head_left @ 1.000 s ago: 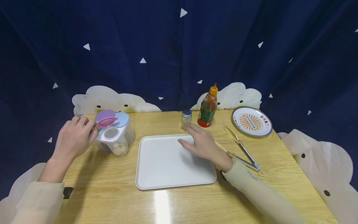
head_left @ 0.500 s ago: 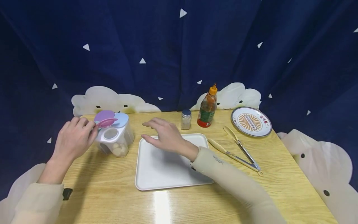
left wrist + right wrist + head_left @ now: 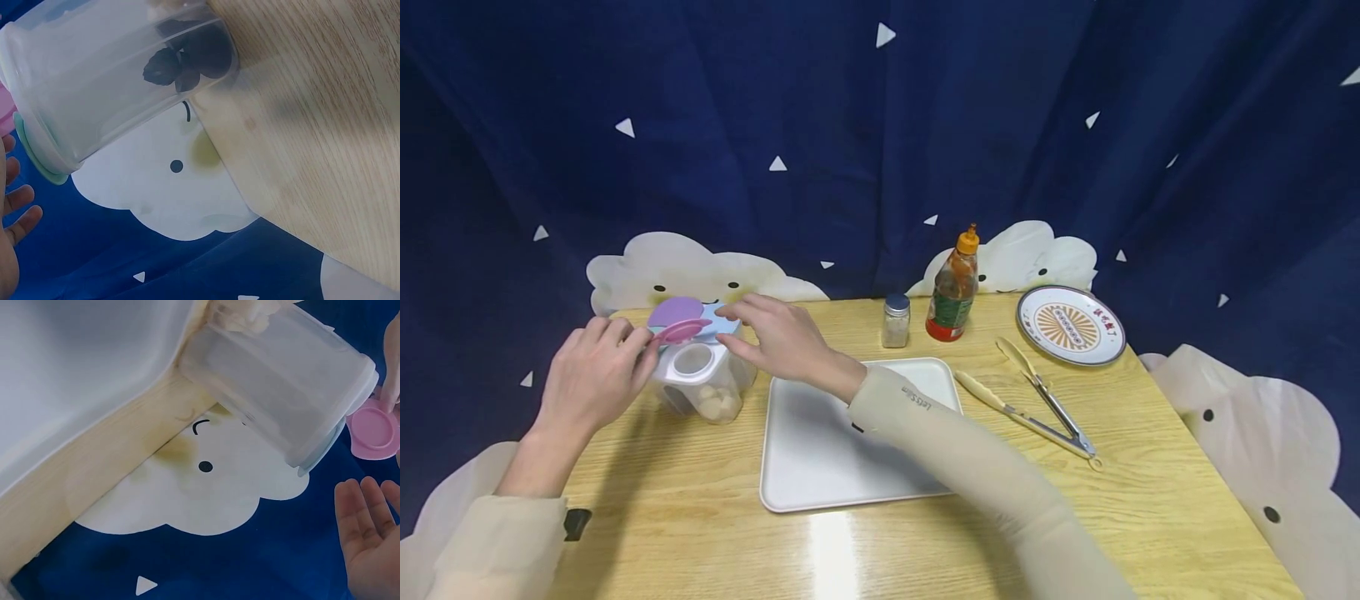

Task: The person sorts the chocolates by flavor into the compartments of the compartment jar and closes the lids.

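Observation:
At the left of the table stands a clear storage box with several compartments and coloured flip lids. Its pink lid is raised off a round opening, pinched at the edge by my left hand. Pale lumps lie at the bottom of that front compartment. Dark pieces show in another compartment in the left wrist view. My right hand is just right of the box, fingers extended and holding nothing, near the light blue lid. Whether it touches the box cannot be told.
A white tray lies mid-table under my right forearm. Behind it stand a blue-capped shaker and a sauce bottle. Tongs lie spread at the right, near a patterned plate. A dark blue curtain hangs behind the table.
My right hand has travelled left from beside the shaker, over the tray, to the storage box. My left hand keeps holding the pink lid in nearly the same place.

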A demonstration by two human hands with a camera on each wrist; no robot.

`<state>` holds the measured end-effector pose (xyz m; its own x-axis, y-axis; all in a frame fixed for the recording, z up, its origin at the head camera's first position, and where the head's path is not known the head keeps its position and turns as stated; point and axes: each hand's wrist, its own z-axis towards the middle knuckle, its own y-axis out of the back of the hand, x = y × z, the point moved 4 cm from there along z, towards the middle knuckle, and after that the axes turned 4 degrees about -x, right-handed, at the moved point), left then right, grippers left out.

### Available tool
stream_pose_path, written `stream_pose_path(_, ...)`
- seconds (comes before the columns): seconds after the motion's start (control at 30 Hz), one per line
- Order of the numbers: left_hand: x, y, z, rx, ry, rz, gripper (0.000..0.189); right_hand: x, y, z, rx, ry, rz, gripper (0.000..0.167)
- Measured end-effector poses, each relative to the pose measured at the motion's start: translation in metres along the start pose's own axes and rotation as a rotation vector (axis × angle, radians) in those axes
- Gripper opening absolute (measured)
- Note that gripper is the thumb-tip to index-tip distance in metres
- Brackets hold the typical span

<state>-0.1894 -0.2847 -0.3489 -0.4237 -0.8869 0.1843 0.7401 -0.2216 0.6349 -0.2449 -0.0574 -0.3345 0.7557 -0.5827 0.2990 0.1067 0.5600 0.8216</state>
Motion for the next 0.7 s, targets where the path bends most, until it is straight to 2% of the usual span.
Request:
stream_pose_path(0.33,0.001,0.001,-0.001,-0.033,-0.022,0.007,0.049,0.011,-0.010,0.026,0.017,-0.001,-0.004,0.032)
stream_pose_path(0.7,-0.003,0.001,0.000,-0.072,-0.007,-0.027,0.043,0.015,-0.018,0.026,0.053,0.033,-0.026,0.023)
